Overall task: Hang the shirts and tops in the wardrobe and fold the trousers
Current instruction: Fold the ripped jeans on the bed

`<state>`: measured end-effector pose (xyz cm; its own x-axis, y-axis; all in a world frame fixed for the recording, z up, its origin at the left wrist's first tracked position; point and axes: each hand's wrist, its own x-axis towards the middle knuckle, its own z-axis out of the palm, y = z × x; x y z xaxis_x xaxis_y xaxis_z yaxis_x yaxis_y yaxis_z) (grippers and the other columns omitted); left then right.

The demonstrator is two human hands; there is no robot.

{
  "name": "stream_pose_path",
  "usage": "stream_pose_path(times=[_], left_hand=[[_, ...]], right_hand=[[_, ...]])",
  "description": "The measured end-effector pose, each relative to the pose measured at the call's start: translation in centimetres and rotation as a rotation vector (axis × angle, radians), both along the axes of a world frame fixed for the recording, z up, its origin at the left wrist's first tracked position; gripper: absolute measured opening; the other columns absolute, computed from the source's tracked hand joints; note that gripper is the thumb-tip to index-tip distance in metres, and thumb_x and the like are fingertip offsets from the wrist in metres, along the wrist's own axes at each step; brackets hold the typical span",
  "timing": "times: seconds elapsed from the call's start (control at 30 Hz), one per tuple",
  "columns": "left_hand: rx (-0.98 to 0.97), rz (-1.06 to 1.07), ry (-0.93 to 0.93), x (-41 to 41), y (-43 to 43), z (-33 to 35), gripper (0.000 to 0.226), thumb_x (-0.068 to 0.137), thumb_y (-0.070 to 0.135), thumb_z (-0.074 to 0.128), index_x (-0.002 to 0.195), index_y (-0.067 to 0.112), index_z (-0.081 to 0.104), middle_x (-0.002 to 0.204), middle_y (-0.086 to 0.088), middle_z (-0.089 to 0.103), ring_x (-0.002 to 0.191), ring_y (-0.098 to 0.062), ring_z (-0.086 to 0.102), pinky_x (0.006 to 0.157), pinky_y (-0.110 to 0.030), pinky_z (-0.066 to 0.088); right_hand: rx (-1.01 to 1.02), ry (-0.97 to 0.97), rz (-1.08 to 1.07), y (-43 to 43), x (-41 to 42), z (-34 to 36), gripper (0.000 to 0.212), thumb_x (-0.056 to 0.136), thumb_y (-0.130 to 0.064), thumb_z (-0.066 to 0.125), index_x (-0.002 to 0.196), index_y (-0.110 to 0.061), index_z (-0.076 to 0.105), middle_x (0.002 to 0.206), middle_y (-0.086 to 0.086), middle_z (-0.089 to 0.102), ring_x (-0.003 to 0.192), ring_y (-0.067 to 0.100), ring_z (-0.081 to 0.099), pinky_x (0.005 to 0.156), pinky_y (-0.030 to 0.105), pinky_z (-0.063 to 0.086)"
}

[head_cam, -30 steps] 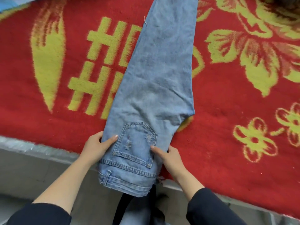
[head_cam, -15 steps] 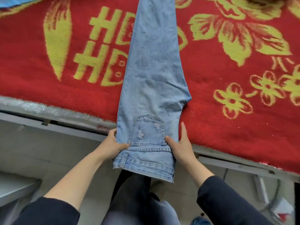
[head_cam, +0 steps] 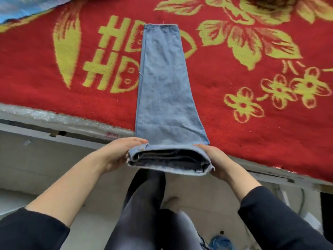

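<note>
Left hand (head_cam: 119,154) and right hand (head_cam: 219,162): apart, each clamped on one end of the waistband of the jeans (head_cam: 166,91), lifting it clear of the bed edge (head_cam: 72,131) with the dark inside showing. Jeans: light blue denim, faded, legs laid together in one long tapering strip, hems at the far end. Lying lengthwise on the blanket (head_cam: 243,123): red plush pile, yellow-green flowers, leaves and block letters. Sleeves: dark, pushed up both forearms.
</note>
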<state>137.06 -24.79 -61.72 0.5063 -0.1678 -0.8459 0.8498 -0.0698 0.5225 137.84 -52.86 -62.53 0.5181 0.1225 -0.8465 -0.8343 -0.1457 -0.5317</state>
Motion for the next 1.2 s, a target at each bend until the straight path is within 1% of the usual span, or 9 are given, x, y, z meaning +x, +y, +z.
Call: stream_pose_path(times=[0.1, 0.17, 0.27, 0.47, 0.57, 0.97, 1.07, 1.13, 1.2], left_hand=[[-0.108, 0.211, -0.059, 5.0, 0.0, 1.7, 0.018, 0.094, 0.017, 0.048, 0.101, 0.011, 0.063, 0.096, -0.008, 0.063, 0.081, -0.016, 0.06, 0.066, -0.025, 0.055], [-0.147, 0.356, -0.07, 8.1, 0.1, 2.1, 0.016, 0.093, 0.018, 0.048, 0.092, 0.014, 0.064, 0.086, -0.004, 0.067, 0.075, -0.014, 0.062, 0.064, -0.026, 0.057], [-0.137, 0.394, -0.098, 13.4, 0.4, 2.3, 0.024, 0.093, 0.028, 0.047, 0.081, 0.019, 0.067, 0.07, 0.001, 0.069, 0.057, -0.011, 0.066, 0.06, -0.027, 0.059], [-0.156, 0.363, -0.029, 24.3, 1.8, 0.6, 0.031, 0.087, 0.039, 0.044, 0.079, 0.015, 0.062, 0.066, -0.006, 0.069, 0.054, -0.017, 0.067, 0.069, -0.028, 0.057], [-0.149, 0.406, -0.026, 29.6, 2.3, -1.0, 0.031, 0.087, 0.042, 0.043, 0.082, 0.015, 0.058, 0.066, -0.006, 0.068, 0.053, -0.018, 0.066, 0.074, -0.031, 0.052], [-0.049, 0.37, -0.113, 45.2, 2.5, -4.5, 0.039, 0.091, 0.048, 0.037, 0.089, 0.016, 0.059, 0.061, -0.004, 0.068, 0.052, -0.018, 0.066, 0.066, -0.029, 0.05], [-0.049, 0.369, -0.112, 46.8, 2.8, -5.6, 0.04, 0.089, 0.05, 0.039, 0.095, 0.016, 0.059, 0.07, -0.007, 0.071, 0.059, -0.02, 0.069, 0.068, -0.029, 0.05], [-0.058, 0.38, -0.13, 47.3, 2.9, -6.4, 0.044, 0.088, 0.051, 0.039, 0.11, 0.019, 0.059, 0.09, -0.01, 0.073, 0.073, -0.021, 0.07, 0.071, -0.03, 0.05], [-0.009, 0.409, -0.22, 47.6, 2.6, -7.4, 0.048, 0.091, 0.048, 0.04, 0.132, 0.024, 0.048, 0.112, -0.009, 0.068, 0.087, -0.018, 0.067, 0.073, -0.03, 0.049]], right_hand=[[0.146, 0.006, -0.187, 0.7, 4.5, 0.9, 0.037, 0.096, -0.029, 0.034, 0.1, -0.007, 0.063, 0.069, 0.016, 0.07, 0.052, 0.024, 0.065, 0.044, 0.022, 0.047], [0.244, 0.0, -0.251, 1.1, 7.8, 1.4, 0.045, 0.088, -0.024, 0.027, 0.104, 0.002, 0.06, 0.083, 0.023, 0.072, 0.069, 0.03, 0.071, 0.05, 0.024, 0.052], [0.322, -0.041, -0.264, 2.0, 13.0, 1.6, 0.044, 0.07, -0.014, 0.036, 0.102, 0.002, 0.061, 0.093, 0.021, 0.073, 0.081, 0.028, 0.073, 0.062, 0.026, 0.057], [0.118, -0.135, -0.179, 4.6, 22.8, -0.5, 0.01, 0.092, -0.016, 0.052, 0.099, -0.014, 0.058, 0.078, 0.011, 0.074, 0.065, 0.018, 0.071, 0.058, 0.021, 0.05], [0.07, -0.139, -0.174, 5.6, 27.8, -1.7, 0.011, 0.094, -0.023, 0.054, 0.101, -0.015, 0.056, 0.074, 0.011, 0.074, 0.059, 0.018, 0.069, 0.056, 0.022, 0.047], [-0.112, -0.154, -0.16, 7.7, 42.7, -5.3, 0.032, 0.096, -0.031, 0.053, 0.118, -0.008, 0.055, 0.064, 0.006, 0.071, 0.046, 0.012, 0.064, 0.048, 0.019, 0.043], [-0.133, -0.176, -0.188, 8.4, 44.1, -6.4, 0.032, 0.096, -0.029, 0.053, 0.12, -0.007, 0.048, 0.069, 0.007, 0.071, 0.047, 0.013, 0.064, 0.047, 0.019, 0.042], [-0.14, -0.23, -0.204, 8.6, 44.5, -7.0, 0.029, 0.096, -0.025, 0.054, 0.121, -0.012, 0.044, 0.077, 0.007, 0.072, 0.055, 0.016, 0.066, 0.047, 0.021, 0.043], [-0.194, -0.319, -0.191, 8.7, 44.3, -7.8, 0.044, 0.093, -0.017, 0.055, 0.135, -0.018, 0.041, 0.086, 0.006, 0.071, 0.065, 0.016, 0.066, 0.051, 0.023, 0.044]])
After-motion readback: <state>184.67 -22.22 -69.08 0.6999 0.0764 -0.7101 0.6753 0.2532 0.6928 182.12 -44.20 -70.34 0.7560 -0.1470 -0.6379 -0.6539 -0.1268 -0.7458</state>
